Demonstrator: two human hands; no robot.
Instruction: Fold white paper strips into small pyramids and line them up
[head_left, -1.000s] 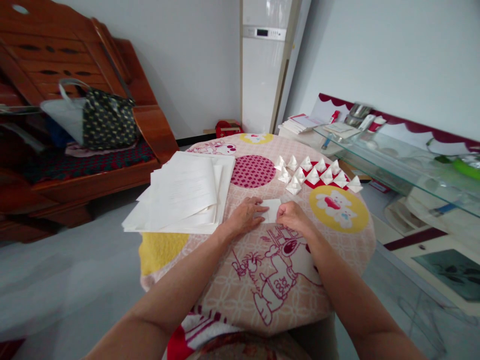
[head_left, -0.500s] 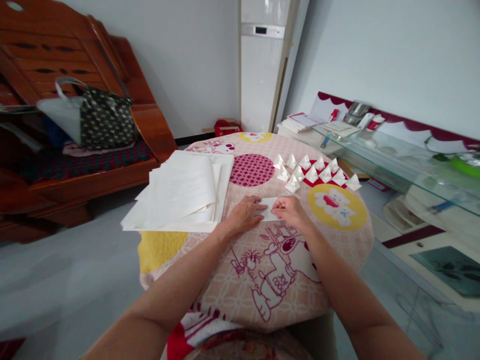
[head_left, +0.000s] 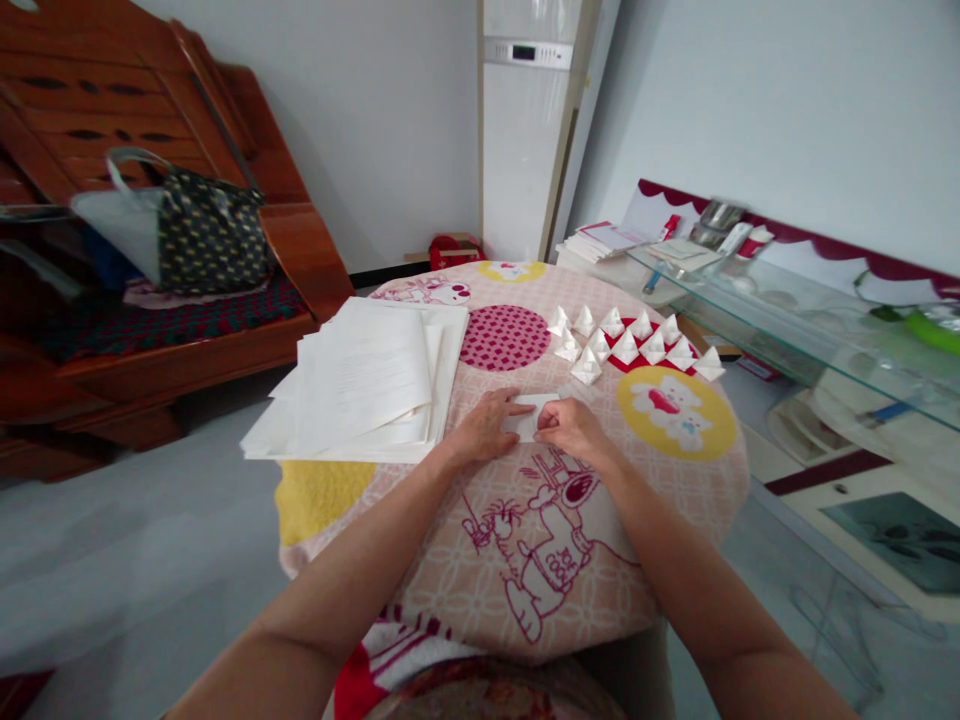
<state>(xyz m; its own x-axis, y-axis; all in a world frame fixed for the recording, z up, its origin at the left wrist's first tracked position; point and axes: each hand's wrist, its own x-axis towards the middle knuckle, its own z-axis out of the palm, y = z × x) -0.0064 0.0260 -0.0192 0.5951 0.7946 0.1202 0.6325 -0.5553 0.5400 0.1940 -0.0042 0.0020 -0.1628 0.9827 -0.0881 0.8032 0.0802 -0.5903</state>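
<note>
A small folded piece of white paper (head_left: 528, 424) lies flat on the round table between my hands. Fingers apart, my left hand (head_left: 484, 428) rests on the paper's left part and presses it to the cloth. From the other side, my right hand (head_left: 576, 430) pinches the paper's right part between thumb and bent fingers, hiding that edge. Beyond my hands, several white folded paper boats (head_left: 625, 347) stand in rows at the far right of the table. To my left is a loose stack of white paper sheets (head_left: 367, 375), the top one with faint print.
A patterned cloth (head_left: 465, 570) covers the table. Along the right, a glass shelf (head_left: 825, 340) carries metal tins, a cup and papers. A wooden bench (head_left: 289, 260) with a dark patterned bag (head_left: 214, 230) stands at the left. Behind the table rises a tall white cabinet unit (head_left: 521, 150).
My right hand has slid slightly left across the paper, closer to my left hand. The left hand stays on the paper, and the stack and folded boats have not moved.
</note>
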